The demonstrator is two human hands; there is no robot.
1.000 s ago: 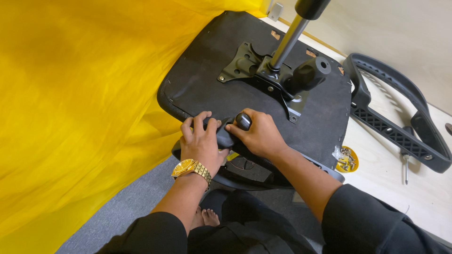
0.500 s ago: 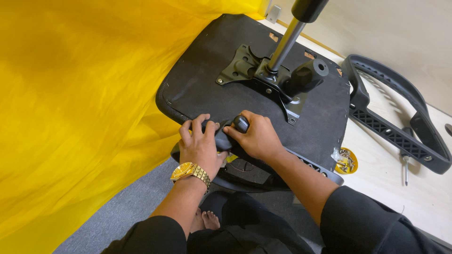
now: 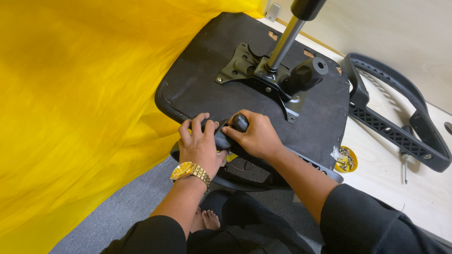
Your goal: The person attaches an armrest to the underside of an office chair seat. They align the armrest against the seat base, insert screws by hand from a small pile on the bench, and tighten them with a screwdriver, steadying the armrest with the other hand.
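Black round-ended screwdriver handle [image 3: 240, 123] sat gripped in the right hand [image 3: 254, 136], fingers curled shut around it, while the left hand [image 3: 200, 143], a gold metal wristwatch [image 3: 190, 171] on its wrist, lay beside it with fingers bent and closed over a dark plastic part [image 3: 221, 140] at the near edge of the upturned black fabric-covered chair seat [image 3: 197, 84]. That handle looked hard, light and rigid, with a ribbed end that should give good purchase; the fist around its barrel seemed the sensible hold. Its long axis appeared to run steeply down and towards the person, the round butt pointing up and away, though the shaft and tip were hidden under the hands. The seat lay underside up, broad and probably fairly heavy and stiff, best steadied at its rim. Bolted to its middle was a black metal mechanism plate [image 3: 249, 70], from which a silver gas-lift column [image 3: 285, 42] rose towards the top of the view, with a stubby black knob [image 3: 306, 75] jutting to the right. A bright yellow cloth [image 3: 70, 103] filled the left side, touching the seat's edge. On the pale wooden floor [image 3: 391, 188] to the right lay a black plastic armrest frame [image 3: 395, 113], with a small yellow dish of screws [image 3: 346, 159] near the seat's corner.
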